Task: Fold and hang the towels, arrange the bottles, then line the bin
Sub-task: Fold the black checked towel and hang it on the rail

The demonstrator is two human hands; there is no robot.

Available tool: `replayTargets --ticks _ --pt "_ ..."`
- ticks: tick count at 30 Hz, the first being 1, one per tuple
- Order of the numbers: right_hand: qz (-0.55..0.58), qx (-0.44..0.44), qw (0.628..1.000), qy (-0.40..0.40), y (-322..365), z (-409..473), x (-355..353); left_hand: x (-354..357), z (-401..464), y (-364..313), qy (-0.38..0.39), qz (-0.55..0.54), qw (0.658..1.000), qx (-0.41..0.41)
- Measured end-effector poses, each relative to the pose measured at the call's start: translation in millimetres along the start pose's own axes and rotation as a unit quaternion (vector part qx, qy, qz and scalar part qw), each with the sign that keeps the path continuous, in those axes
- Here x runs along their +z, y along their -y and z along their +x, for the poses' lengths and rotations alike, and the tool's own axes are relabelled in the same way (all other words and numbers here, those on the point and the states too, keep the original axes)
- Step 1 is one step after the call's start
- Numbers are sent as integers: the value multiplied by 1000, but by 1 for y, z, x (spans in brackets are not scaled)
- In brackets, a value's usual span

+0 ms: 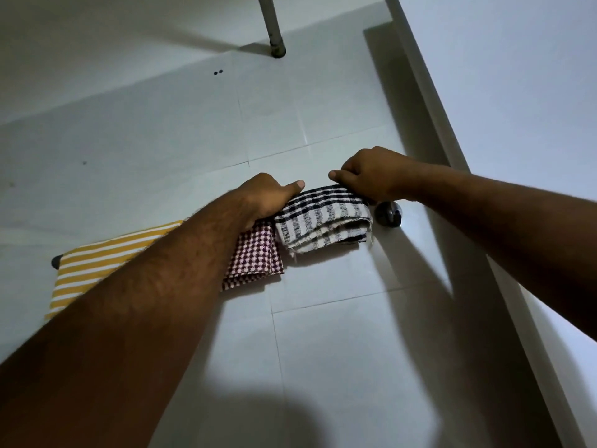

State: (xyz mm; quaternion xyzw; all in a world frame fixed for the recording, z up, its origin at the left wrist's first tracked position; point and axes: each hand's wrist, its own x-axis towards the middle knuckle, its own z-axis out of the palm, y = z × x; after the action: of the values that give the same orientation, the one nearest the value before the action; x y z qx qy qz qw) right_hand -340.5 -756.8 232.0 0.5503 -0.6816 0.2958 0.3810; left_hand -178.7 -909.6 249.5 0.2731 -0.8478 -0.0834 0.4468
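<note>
the black-and-white checked towel (319, 218) is hung folded over a wall-mounted towel rail, at the right end of the rail and just beside the round metal rail bracket (388, 214). its layered lower edges are seen hanging free below the fold, slightly fanned apart.

the right hand (371, 177) is placed on the top right part of this towel, at the fold. its fingers are curled over the upper edge of the cloth and its thumb is laid along the top, so the towel is gripped at the rail. the left hand (268, 197) is placed at the towel's top left corner, where this towel meets the neighbouring one. its fingers are curled down over the rail line and its thumb is extended toward the right hand; cloth is held beneath it, though it cannot be told which of the two towels is gripped there.

the maroon-and-white checked towel (255, 257) is hung folded directly to the left, touching the first towel's edge. further left, a yellow-and-white striped towel (97, 270) is hung on the same rail, partly hidden by the left forearm. the dark left rail end (56, 261) is visible beside it.

the rail is fixed to a pale tiled wall (323, 334). a grey pipe (273, 24) is seen at the top of the view.
</note>
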Motion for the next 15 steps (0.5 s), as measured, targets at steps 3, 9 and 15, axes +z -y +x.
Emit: replayTargets --ticks 3,9,15 --pt "7 13 1000 -18 -3 1 -3 -1 2 4 15 -74 997 11" --pt "94 42 994 -46 -14 -1 -2 -1 2 6 32 -103 994 13" --pt "66 55 992 -87 -14 -6 5 4 3 3 17 -64 998 12"
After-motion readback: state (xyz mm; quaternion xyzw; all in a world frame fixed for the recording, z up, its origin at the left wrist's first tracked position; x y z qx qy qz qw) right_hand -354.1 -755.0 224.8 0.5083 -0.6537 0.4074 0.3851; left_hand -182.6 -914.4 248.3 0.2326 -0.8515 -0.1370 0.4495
